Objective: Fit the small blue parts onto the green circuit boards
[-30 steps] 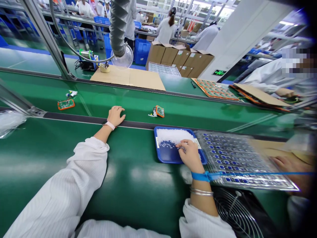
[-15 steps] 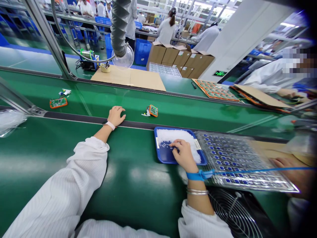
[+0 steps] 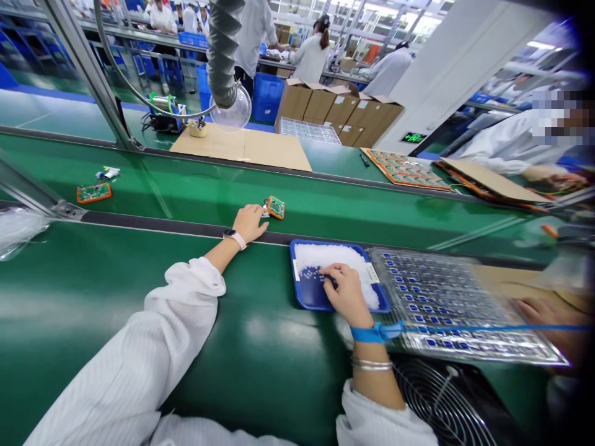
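Note:
On the green belt point(image 3: 186, 192), my left hand point(image 3: 250, 223) reaches to a small orange-edged circuit board point(image 3: 276, 207) with white connectors beside it. Its fingertips are at the connectors, fingers apart, and whether they touch is unclear. My right hand point(image 3: 344, 290) is over a blue tray point(image 3: 309, 298) of small white pieces point(image 3: 325, 254). Thumb and index finger are bent toward each other above loose pieces; anything between them is too small to make out. A blue strap is round the right wrist.
Right of the tray lies a clear blister tray point(image 3: 437, 303) with blue parts, and below it a black fan point(image 3: 446, 396). Another orange-edged board point(image 3: 94, 192) is on the belt at left. A person's hand point(image 3: 543, 316) is at the far right.
My left hand has moved right to the connectors beside the near board. Both boards on the belt have shifted left. My right hand has stayed over the blue tray.

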A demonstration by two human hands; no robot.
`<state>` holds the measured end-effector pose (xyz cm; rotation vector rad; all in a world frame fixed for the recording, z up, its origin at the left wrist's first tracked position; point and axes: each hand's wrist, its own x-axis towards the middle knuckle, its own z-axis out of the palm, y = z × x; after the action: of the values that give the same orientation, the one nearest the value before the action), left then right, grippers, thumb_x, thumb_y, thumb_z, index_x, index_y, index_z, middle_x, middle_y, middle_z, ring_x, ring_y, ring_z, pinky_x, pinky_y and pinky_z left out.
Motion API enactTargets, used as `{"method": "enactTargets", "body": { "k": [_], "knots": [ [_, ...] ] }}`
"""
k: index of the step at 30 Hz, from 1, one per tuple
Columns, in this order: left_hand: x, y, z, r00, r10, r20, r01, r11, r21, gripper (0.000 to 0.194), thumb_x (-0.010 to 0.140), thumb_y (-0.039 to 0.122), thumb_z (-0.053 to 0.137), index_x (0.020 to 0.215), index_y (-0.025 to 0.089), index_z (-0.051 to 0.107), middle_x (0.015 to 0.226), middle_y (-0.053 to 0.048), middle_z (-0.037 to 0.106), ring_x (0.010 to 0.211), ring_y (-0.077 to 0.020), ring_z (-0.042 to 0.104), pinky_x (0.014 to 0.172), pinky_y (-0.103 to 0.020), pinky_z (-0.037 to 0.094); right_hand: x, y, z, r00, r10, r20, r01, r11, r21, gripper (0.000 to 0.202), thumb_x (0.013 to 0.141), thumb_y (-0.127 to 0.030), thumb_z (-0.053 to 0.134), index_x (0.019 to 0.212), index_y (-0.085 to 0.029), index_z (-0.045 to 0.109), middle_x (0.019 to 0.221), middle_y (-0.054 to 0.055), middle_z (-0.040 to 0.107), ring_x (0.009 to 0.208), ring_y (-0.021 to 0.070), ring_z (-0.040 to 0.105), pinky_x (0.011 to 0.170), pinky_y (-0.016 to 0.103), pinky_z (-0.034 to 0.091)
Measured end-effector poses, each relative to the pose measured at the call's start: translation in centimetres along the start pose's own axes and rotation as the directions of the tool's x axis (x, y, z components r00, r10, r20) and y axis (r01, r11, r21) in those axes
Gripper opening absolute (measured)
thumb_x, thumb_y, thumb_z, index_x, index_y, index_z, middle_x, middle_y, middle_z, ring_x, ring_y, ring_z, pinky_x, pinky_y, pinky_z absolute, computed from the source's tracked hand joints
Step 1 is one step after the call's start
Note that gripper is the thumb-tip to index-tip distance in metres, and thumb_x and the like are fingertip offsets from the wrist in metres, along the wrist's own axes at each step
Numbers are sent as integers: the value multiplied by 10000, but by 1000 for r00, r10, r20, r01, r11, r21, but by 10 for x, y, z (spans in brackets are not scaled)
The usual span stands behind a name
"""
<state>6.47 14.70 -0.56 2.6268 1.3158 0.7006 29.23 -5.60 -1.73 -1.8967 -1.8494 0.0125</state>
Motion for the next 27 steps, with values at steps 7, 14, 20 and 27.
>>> {"method": "enactTargets", "body": {
  "k": [7,14,20,27],
  "knots": [
    [15,19,12,991,-131,24,128,988,85,377,770,405,613,1023,141,519,1066,-145,546,995,-294,480,812,-396,385,-1,3,1,1000,-10,-15,10,1000,-13,223,747,-137,456,851,-192,645,930,83,559,873,237,492,773,399,382],
    [34,20,27,966,-243,-87,255,951,176,626,715,525,654,1116,83,468,1089,-199,523,991,-325,472,814,-407,357,0,3,3,1000,-17,0,17,1000,-13,194,779,-170,469,856,-181,646,934,95,565,884,241,503,774,404,390],
    [52,14,32,930,-364,-52,367,908,202,528,772,467,612,1089,74,457,1083,-209,527,1021,-325,470,852,-394,312,1,12,-4,995,-37,-96,37,999,-2,168,804,-236,485,854,-175,633,899,95,577,859,241,519,752,398,396],
    [45,-8,6,890,-455,-19,455,889,55,431,766,403,592,1085,147,454,1042,-154,583,1011,-326,515,846,-411,347,1,21,-7,992,26,-123,-21,999,44,138,794,-262,486,753,-185,593,810,81,590,813,236,533,745,389,391]
  ]
}}
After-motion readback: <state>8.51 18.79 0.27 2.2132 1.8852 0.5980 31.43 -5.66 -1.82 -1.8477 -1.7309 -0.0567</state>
